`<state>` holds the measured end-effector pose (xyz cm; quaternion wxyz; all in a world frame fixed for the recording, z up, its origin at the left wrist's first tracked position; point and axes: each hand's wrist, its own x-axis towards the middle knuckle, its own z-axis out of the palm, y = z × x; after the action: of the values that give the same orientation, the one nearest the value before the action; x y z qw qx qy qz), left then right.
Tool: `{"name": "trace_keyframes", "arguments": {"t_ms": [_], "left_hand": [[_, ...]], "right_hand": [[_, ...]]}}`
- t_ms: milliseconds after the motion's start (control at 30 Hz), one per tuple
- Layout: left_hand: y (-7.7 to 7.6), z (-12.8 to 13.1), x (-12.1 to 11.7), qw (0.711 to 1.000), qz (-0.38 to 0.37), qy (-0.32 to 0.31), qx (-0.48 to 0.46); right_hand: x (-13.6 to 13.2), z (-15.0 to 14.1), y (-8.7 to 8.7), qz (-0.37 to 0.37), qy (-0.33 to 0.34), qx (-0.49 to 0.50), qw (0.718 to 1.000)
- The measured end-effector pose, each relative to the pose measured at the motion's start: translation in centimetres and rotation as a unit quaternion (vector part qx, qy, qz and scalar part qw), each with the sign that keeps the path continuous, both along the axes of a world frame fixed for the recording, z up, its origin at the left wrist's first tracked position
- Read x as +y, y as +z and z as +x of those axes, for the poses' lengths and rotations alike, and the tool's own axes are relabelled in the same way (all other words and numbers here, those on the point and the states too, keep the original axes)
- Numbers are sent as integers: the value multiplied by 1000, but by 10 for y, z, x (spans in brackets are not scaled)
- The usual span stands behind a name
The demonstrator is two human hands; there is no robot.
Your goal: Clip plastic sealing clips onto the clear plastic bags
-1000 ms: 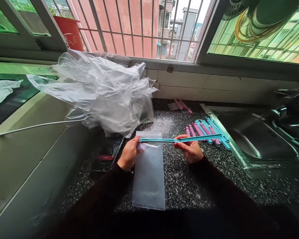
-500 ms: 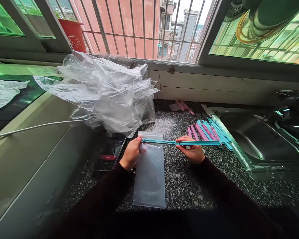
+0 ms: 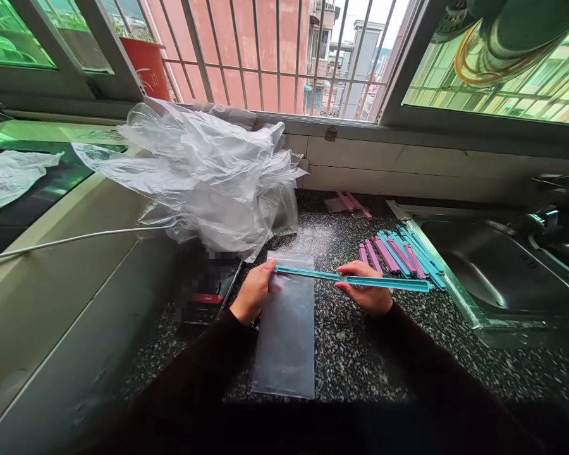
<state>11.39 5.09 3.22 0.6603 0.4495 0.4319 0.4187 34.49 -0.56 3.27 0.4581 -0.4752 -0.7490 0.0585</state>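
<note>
A long blue bag sealing clip point(image 3: 308, 273), unfolded nearly straight, is held level across both hands. My left hand point(image 3: 253, 291) pinches its left end between thumb and fingers. My right hand point(image 3: 367, 294) grips it around the hinge, and the wider half juts out to the right. Beneath the clip lies a clear flat plastic bag point(image 3: 284, 341), its top end showing beyond the clip. The left fingertips are partly behind or under the bag film; whether they grip it too, I cannot tell.
Pink and blue bag clips point(image 3: 398, 251) lie in a pile beside the metal sink point(image 3: 483, 259). Farther back are pink clips point(image 3: 353, 203). Crumpled clear plastic point(image 3: 208, 170) rises at the left, above a dark phone-like device point(image 3: 208, 294). A white cable point(image 3: 76, 239) crosses the left side.
The clip's right end has swung slightly down toward me, so it slopes a little. Both hands keep their hold. The whole view has shifted slightly.
</note>
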Motion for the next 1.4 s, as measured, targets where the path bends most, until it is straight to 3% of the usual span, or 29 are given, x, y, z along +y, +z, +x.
{"name": "trace_keyframes", "arguments": {"t_ms": [400, 700, 833, 1000, 1133, 1400], "left_hand": [[0, -1, 1, 1000, -3, -5, -24], [7, -4, 1, 997, -11, -22, -78], [10, -7, 1, 992, -19, -44, -117], [12, -8, -3, 979, -20, -127, -157], [6, -1, -8, 977, -31, -170, -122], [0, 5, -6, 971, -136, -162, -108]], "right_hand": [[0, 5, 4, 64, -7, -95, 993], [6, 26, 0, 136, -126, -59, 981], [9, 33, -4, 137, -159, -72, 975], [7, 18, -5, 138, -125, -82, 979], [0, 0, 0, 121, -72, -87, 986], [-4, -4, 3, 93, -33, -62, 993]]}}
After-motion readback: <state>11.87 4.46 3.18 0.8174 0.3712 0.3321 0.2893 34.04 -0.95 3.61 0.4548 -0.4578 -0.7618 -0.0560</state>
